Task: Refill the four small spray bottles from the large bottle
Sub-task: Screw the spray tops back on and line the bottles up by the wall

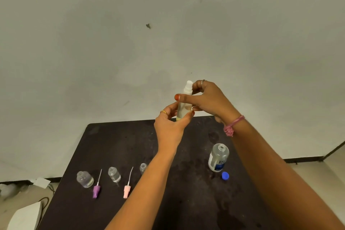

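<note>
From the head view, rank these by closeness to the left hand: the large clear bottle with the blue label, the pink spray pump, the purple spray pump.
From the left hand:
1. Large clear bottle with the blue label, open, table's right side.
2. Pink spray pump, lying beside the left forearm.
3. Purple spray pump, further left.
</note>
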Demonstrator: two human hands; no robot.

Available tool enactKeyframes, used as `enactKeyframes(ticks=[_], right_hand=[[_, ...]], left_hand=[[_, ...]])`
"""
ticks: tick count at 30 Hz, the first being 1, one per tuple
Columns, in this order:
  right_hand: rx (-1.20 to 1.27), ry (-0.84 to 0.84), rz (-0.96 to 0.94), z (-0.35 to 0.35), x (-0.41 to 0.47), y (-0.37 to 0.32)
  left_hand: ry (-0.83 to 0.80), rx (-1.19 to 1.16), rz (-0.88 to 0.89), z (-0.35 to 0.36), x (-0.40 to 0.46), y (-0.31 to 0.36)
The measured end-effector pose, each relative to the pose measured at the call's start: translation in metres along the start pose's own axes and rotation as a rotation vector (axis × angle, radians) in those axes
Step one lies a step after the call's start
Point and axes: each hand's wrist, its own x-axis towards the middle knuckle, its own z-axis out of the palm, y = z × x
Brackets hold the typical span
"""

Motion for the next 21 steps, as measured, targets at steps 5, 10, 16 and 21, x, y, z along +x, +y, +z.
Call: enactKeyframes(ticks=[5, 10, 16, 21], right_hand=[[-0.078, 0.007, 0.025, 0.003, -0.002, 0.0], [0.093, -0.181, -0.015, -0.014, -0.007, -0.001], [-0.116, 0.064, -0.008, 0.006, -0.002, 0.0], [-0.248, -0.064, 0.031, 0.002, -0.001, 0.002]], left_hand=[[0.002, -0.001, -0.006, -0.001, -0.001, -0.001], [0.008, -0.012, -0.013, -0.003, 0.0, -0.001], [0.021, -0.001, -0.023, -0.003, -0.001, -0.008], [0.029, -0.011, -0.03, -0.004, 0.0, -0.01]])
